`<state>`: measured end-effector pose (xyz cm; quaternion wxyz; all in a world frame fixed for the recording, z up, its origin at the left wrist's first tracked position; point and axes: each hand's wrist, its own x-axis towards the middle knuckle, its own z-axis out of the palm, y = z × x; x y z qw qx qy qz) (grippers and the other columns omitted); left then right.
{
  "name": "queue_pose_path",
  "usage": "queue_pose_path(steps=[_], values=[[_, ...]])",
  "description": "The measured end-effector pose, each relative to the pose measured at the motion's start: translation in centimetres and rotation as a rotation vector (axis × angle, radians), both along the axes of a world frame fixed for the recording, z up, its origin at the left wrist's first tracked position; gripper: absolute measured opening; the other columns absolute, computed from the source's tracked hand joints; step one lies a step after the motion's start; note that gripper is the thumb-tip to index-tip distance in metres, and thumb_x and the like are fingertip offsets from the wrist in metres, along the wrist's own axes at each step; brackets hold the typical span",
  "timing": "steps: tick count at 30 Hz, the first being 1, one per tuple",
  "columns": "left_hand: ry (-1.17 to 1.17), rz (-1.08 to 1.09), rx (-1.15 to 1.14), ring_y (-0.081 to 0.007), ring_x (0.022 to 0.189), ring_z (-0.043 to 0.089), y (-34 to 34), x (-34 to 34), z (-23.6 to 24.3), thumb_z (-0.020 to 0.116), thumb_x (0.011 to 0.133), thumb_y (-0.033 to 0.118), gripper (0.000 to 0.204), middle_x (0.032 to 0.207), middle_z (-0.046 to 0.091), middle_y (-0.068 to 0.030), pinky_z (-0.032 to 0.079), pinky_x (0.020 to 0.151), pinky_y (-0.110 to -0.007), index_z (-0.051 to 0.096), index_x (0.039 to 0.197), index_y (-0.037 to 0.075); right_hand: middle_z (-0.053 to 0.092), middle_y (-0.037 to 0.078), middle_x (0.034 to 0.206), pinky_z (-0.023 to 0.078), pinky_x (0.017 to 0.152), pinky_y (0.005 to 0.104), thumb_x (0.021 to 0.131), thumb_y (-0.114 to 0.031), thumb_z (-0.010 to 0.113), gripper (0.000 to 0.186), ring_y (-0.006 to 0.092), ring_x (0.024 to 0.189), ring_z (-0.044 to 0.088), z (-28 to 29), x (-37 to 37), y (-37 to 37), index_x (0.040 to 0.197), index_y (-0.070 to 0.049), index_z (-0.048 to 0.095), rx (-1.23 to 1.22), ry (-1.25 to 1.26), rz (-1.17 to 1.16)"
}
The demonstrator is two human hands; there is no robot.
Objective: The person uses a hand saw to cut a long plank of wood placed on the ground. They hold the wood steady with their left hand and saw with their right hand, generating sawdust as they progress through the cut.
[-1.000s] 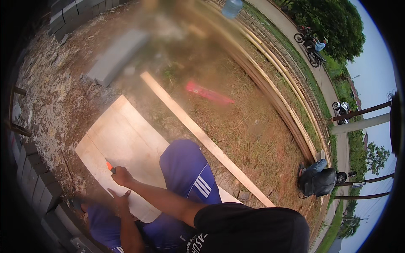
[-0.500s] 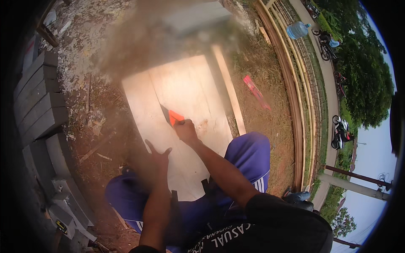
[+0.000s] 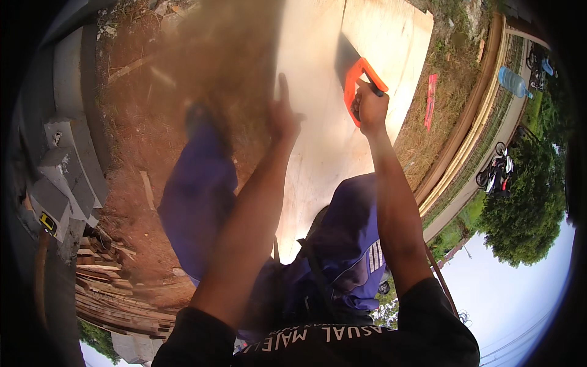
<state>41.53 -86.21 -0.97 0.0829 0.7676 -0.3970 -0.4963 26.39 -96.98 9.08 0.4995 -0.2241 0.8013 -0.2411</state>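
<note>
A pale plywood board [image 3: 321, 134] stretches away from me, its near end between my knees. My right hand [image 3: 371, 109] is wrapped round the orange handle of a handsaw [image 3: 365, 68]. The saw's dark blade points away from me at a thin line running up the board; how deep it sits in the wood is hard to tell. At the board's left edge lies my left hand [image 3: 284, 116], fingers spread, with nothing in its grasp. A blur hides part of the ground left of this hand.
Grey blocks [image 3: 67, 168] stand at left, a yellow-and-black tape measure [image 3: 47, 223] on one. Stacked timber strips [image 3: 116, 290] lie lower left. To the right are a pink-red strip [image 3: 431, 101], long poles [image 3: 471, 165], a blue water jug [image 3: 515, 82] and a parked motorcycle [image 3: 498, 168].
My view has swung, so the board and both hands appear higher and larger. The right hand keeps hold of the handsaw, whose handle shows more fully. The left hand stays by the board's left edge.
</note>
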Motion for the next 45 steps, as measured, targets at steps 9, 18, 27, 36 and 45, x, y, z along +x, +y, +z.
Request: queue_pose_path(steps=[9, 18, 27, 36, 45], values=[[-0.050, 0.020, -0.021, -0.0467, 0.127, 0.058, -1.4, -0.6, 0.5, 0.098, 0.069, 0.019, 0.143, 0.131, 0.056, -0.0335, 0.049, 0.108, -0.050, -0.004, 0.167, 0.040, 0.044, -0.002, 0.058, 0.029, 0.045, 0.0299, 0.086, -0.014, 0.062, 0.027, 0.0096, 0.047, 0.037, -0.1, -2.5, -1.0, 0.066, -0.013, 0.043, -0.040, -0.135, 0.084], [-0.122, 0.055, -0.025, -0.0441, 0.154, 0.026, -0.3, -4.0, 3.6, 0.095, 0.070, 0.019, 0.126, 0.168, 0.021, -0.0282, 0.032, 0.125, -0.048, 0.016, 0.169, 0.022, 0.061, 0.010, 0.067, 0.048, 0.059, 0.0422, 0.086, -0.015, 0.061, 0.022, 0.0213, 0.059, 0.058, 2.9, -3.1, 1.3, 0.072, 0.001, 0.055, -0.048, -0.017, 0.214], [-0.305, 0.019, -0.180, -0.0469, 0.149, 0.036, 3.4, -4.2, -0.3, 0.094, 0.071, 0.033, 0.122, 0.160, 0.034, -0.0346, 0.034, 0.122, -0.049, 0.021, 0.168, 0.017, 0.061, 0.006, 0.067, 0.049, 0.062, 0.0334, 0.092, -0.013, 0.067, 0.017, 0.0138, 0.063, 0.060, 11.4, -9.3, 18.5, 0.093, 0.004, 0.066, -0.103, -0.291, 0.093], [-0.324, -0.189, -0.107, -0.0504, 0.126, 0.058, 4.1, -0.5, -0.4, 0.096, 0.070, 0.039, 0.132, 0.139, 0.053, -0.0395, 0.047, 0.108, -0.050, 0.010, 0.169, 0.023, 0.067, 0.011, 0.083, 0.054, 0.069, 0.0333, 0.091, -0.008, 0.061, 0.035, 0.0165, 0.069, 0.065, 11.8, -10.3, 16.9, 0.122, 0.007, 0.064, -0.199, -0.374, 0.168], [-0.247, -0.068, -0.451, -0.0491, 0.124, 0.056, 6.3, -1.6, -1.4, 0.095, 0.072, 0.035, 0.128, 0.125, 0.054, -0.0364, 0.045, 0.107, -0.051, 0.012, 0.169, 0.028, 0.069, 0.011, 0.086, 0.052, 0.070, 0.0329, 0.089, -0.001, 0.059, 0.029, 0.0135, 0.072, 0.064, 10.8, -6.2, 18.8, 0.116, 0.008, 0.066, -0.219, -0.110, 0.140]])
